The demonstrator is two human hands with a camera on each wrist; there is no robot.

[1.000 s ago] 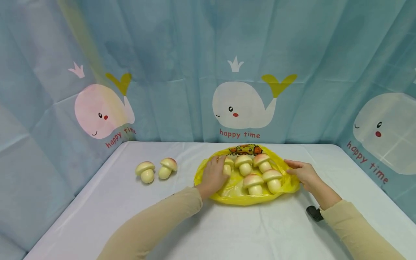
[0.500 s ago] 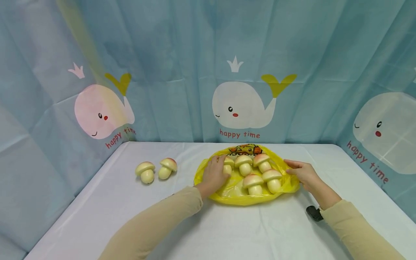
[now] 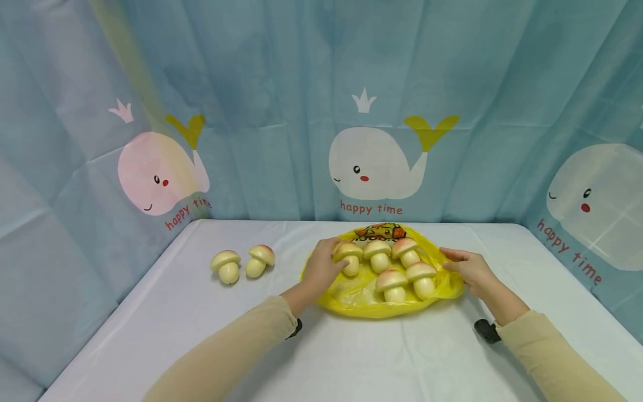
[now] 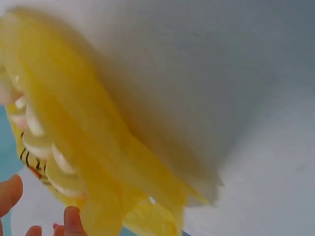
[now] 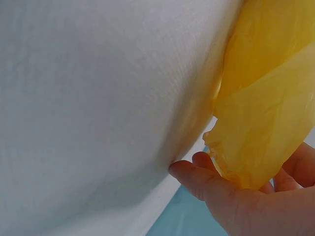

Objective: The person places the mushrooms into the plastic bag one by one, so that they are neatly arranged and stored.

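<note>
A yellow plastic bag [image 3: 361,310] lies spread on the table with its mouth wide. Several toy mushrooms with cream stems and pink-tinged caps sit inside it. My left hand [image 3: 320,269] is at the bag's left side, its thumb and fingers spread beside the leftmost mushroom [image 3: 350,266]. In the left wrist view its fingertips [image 4: 73,220] are apart, holding nothing. At the bag's right edge, my right hand [image 3: 474,270] holds the plastic between thumb and fingers; the right wrist view shows this hand [image 5: 251,204] against the yellow film.
Two more toy mushrooms, one farther left [image 3: 227,268] and one tilted [image 3: 259,261], lie on the white tablecloth [image 3: 382,357] left of the bag. A blue whale-print curtain [image 3: 281,111] stands behind the table and along both sides.
My left hand has let go of the leftmost mushroom and drawn back to the left, leaving it in the bag. My right hand has stayed at the bag's edge.
</note>
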